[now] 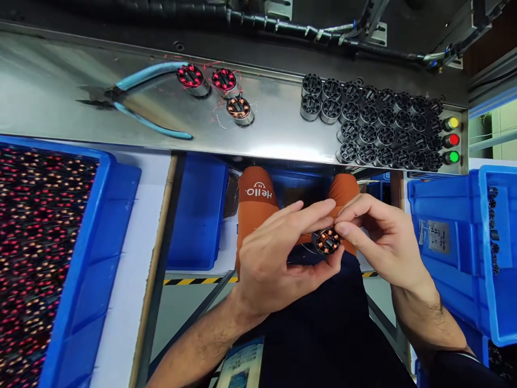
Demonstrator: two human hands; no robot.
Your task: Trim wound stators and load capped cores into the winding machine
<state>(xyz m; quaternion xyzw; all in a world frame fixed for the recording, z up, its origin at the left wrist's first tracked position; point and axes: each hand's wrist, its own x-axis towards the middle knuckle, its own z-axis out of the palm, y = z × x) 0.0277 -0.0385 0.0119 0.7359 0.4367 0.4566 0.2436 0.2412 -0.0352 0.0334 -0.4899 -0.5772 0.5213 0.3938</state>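
A wound stator [327, 240] sits between the left hand [278, 258] and right hand [379, 237], touching both. Beyond the hands runs a metal shelf [262, 134]; on it, pliers [133, 102] and three wound stators [220, 91] lie to the left, bare cores [383, 121] to the right. Bins flank the hands: a filled crate [52, 258] far left, another crate [476, 242] just right.

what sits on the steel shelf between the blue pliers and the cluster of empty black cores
Three wound stators with loose red wire ends lie between the pliers and the black cores, seen in the head view.

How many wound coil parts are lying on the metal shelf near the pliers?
3: two red-wound ones side by side near the pliers, one copper-coloured just below them. None seem hidden.
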